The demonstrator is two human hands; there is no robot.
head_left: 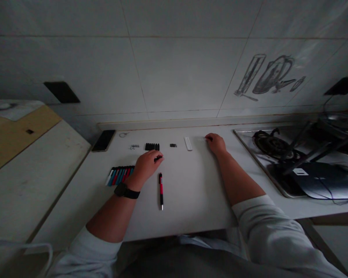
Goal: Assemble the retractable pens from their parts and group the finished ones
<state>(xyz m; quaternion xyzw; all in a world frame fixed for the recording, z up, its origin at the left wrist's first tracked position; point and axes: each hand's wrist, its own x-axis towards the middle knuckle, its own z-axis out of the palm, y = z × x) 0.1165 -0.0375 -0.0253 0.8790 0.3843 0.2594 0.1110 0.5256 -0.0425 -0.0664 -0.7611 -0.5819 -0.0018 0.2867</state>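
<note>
My left hand point(147, 164), with a watch on its wrist, is closed on a small black pen part point(159, 158) that pokes out past the fingertips. Just beyond it stands a row of black pen parts point(152, 146). Partly behind the wrist lie several coloured pen barrels point(120, 175) side by side. A red and black pen point(161, 191) rests nearer the front edge. My right hand point(216, 144) pinches at the table on the right; what its fingertips hold is too small to tell. White thin tubes point(188, 143) lie to its left.
Small springs point(134, 146), a ring-like item point(123, 134) and small dark pieces point(173, 145) lie along the back of the white table point(191, 200). A phone point(103, 140) is at the back left. A gas stove point(278, 150) with a dark flat object point(321, 177) borders the right.
</note>
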